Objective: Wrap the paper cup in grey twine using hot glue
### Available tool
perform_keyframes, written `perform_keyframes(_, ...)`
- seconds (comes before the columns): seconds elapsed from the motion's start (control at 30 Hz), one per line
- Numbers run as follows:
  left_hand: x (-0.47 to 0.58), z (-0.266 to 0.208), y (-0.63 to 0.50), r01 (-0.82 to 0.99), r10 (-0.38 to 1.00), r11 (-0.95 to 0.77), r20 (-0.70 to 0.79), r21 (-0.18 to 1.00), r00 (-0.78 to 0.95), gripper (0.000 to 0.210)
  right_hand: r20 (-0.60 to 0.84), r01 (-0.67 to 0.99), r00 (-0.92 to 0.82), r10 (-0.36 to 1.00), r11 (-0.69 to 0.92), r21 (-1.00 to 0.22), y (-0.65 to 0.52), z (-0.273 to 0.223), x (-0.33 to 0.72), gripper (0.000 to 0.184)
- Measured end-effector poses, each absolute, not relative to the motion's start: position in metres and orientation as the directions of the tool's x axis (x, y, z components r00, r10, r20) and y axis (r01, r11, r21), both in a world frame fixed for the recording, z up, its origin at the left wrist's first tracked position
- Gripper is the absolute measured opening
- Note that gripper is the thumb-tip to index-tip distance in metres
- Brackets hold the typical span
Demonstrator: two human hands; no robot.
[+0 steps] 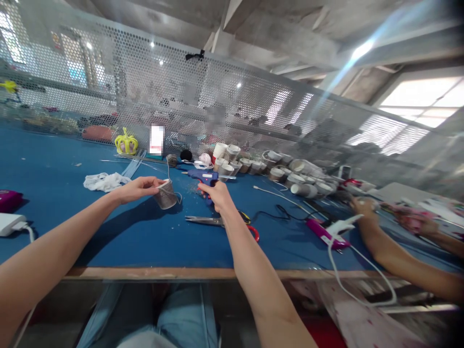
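Observation:
My left hand [142, 188] is closed on the rim of a small grey-brown cup [166, 195], held tilted above the blue table. A grey cord runs from the cup up toward a ball of grey yarn [171, 160], and a loop of it hangs at the cup's right side. In my right hand [216, 192] is a blue glue gun [200, 176], its nozzle pointing left above and beyond the cup; a clear glue stick [227, 178] sticks out at its back. Scissors [206, 220] with red and yellow handles lie under my right forearm.
Many white-and-brown cups [304, 180] stand and lie at the back right. White cloth [105, 181] and a yellow crown-like piece [126, 142] are on the left. A purple power strip [326, 234] with white cables lies on the right, near a co-worker's arm [384, 244]. Perforated panels [203, 96] line the back.

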State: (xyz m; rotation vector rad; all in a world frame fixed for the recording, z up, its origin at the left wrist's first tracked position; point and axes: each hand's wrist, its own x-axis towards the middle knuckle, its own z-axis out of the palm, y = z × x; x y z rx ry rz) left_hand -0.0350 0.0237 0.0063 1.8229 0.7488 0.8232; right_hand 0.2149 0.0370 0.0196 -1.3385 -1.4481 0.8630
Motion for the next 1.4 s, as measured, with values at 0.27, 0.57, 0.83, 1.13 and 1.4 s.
perform_keyframes(0.27, -0.035, 0.011, 0.021, 0.144, 0.780, -0.360, 0.213, 0.922, 0.588, 0.018, 0.048, 0.608, 0.089, 0.995, -0.016, -0.794, 0.059, -0.002, 0.225, 0.033)
perform_keyframes(0.57, -0.036, 0.016, 0.018, 0.116, 0.753, -0.344, 0.199, 0.932, 0.627, 0.017, 0.116, 0.846, 0.150, 0.982, -0.066, -0.529, 0.055, 0.001, 0.224, 0.026)
perform_keyframes(0.83, -0.036, 0.020, 0.014, 0.168, 0.757, -0.344, 0.168, 0.924, 0.631, 0.015, 0.506, 0.548, -0.427, 0.750, 0.659, -0.515, 0.009, 0.011, 0.180, 0.022)
perform_keyframes(1.13, -0.035, 0.022, 0.012, 0.196, 0.732, -0.368, 0.154, 0.909, 0.663, 0.015, 0.551, 0.427, -0.441, 0.709, 0.705, -0.566, -0.005, 0.012, 0.171, 0.009)
perform_keyframes(1.4, -0.033, 0.024, 0.008, 0.261, 0.679, -0.426, 0.115, 0.866, 0.725, 0.017, 0.457, 0.374, -0.379, 0.805, 0.585, -0.720, -0.006, 0.021, 0.180, 0.013)
